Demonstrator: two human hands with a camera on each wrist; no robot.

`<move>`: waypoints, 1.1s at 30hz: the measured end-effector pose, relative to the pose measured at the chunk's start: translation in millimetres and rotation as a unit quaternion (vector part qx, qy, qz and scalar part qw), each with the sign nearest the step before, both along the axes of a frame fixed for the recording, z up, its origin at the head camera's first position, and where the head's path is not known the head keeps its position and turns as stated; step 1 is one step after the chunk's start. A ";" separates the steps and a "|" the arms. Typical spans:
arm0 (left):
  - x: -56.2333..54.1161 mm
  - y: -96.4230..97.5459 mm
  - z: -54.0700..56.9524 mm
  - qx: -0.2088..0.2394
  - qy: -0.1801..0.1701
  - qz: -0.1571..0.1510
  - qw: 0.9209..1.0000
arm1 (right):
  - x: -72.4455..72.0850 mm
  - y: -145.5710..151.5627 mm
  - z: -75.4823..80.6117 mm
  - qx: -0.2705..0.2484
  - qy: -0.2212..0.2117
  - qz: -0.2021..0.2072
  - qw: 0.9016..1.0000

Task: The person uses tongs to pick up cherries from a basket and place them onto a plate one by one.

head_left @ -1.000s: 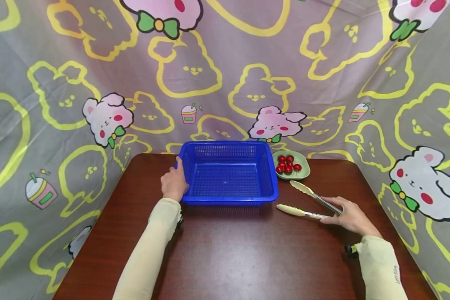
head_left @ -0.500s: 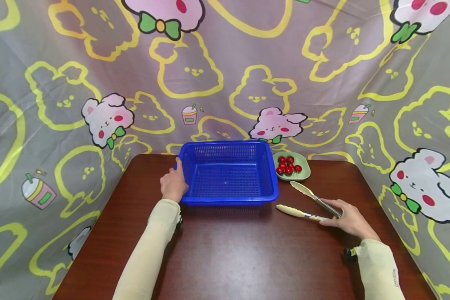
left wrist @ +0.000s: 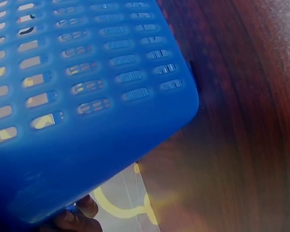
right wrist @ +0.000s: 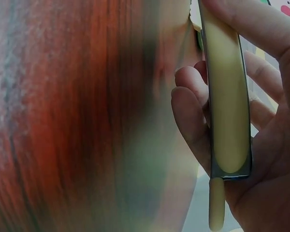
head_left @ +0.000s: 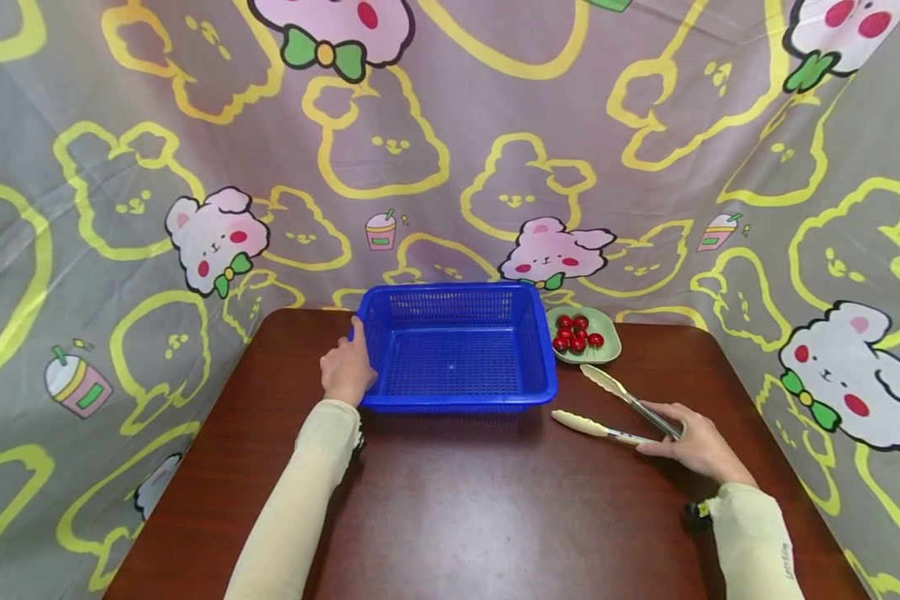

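Observation:
A blue perforated plastic basket [head_left: 450, 402] sits at the back middle of the table, nothing inside it. My left hand [head_left: 347, 367] holds its left rim, with the index finger laid along the side; curled fingertips [left wrist: 89, 207] show at the edge in the left wrist view. My right hand [head_left: 697, 442] grips a pair of tongs [head_left: 630, 400] with cream scalloped tips and metal arms. The tips stand wide apart and point left, right of the basket. A cream handle [right wrist: 227, 106] crosses the palm in the right wrist view.
A pale green plate [head_left: 612, 352] with several glossy red cherries [head_left: 577, 342] stands against the basket's right side, just beyond the tongs. The brown wooden table [head_left: 450, 517] reaches back to a grey patterned cloth [head_left: 450, 100] that hangs around three sides.
The right hand and tongs have shifted very slightly left and down, tips still apart. The left hand and basket stay put; the head view has tilted a touch.

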State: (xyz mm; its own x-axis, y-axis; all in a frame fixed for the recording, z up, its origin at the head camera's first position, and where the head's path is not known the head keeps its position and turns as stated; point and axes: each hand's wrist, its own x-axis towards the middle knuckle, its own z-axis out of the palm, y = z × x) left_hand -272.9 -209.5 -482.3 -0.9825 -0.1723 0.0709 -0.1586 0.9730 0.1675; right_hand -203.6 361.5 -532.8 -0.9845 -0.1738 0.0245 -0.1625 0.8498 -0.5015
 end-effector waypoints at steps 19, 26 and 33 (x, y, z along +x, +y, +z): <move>2.0 0.7 0.6 0.002 0.006 -0.005 1.000 | 0.7 0.6 -2.2 -0.007 0.001 -0.001 1.000; 2.3 1.6 1.1 -0.002 0.005 -0.005 1.000 | 1.6 0.0 -3.5 0.022 0.005 -0.010 1.000; 1.8 5.5 1.6 -0.006 0.012 -0.008 1.000 | -1.3 -1.0 -4.8 0.030 -0.001 -0.015 0.999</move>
